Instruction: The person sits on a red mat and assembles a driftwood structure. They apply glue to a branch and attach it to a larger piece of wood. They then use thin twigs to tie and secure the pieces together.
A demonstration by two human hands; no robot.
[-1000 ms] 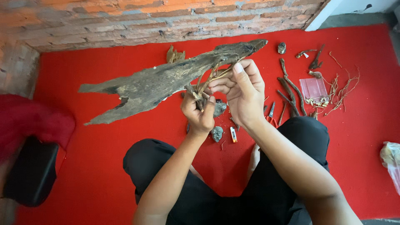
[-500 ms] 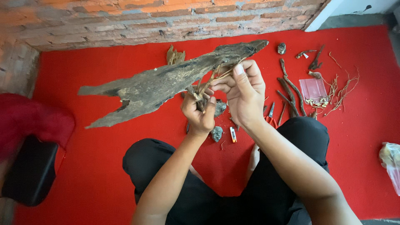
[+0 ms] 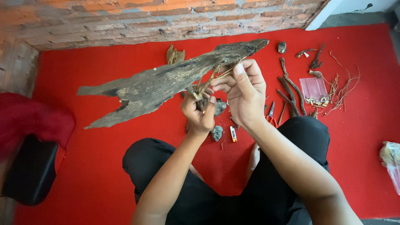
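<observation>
Both hands hold driftwood and thin twigs above a red mat.

The left hand [image 3: 199, 111] is clamped on the lower edge of the long grey driftwood slab [image 3: 158, 85] together with the base of a twig bundle [image 3: 208, 81]. The right hand [image 3: 243, 89], just right of the left, pinches the upper twig stems between thumb and fingers. The slab extends left and up-right of both hands, raised off the red mat [image 3: 104, 166]. Right of the right hand lies a small clear pink-tinted square packet [image 3: 313, 88], flat among loose roots [image 3: 291, 89]. Below the hands: two grey stones [image 3: 216, 133] and a small white lighter [image 3: 233, 134]. Far right, at the frame edge, a clear plastic bag [image 3: 391, 160].
</observation>
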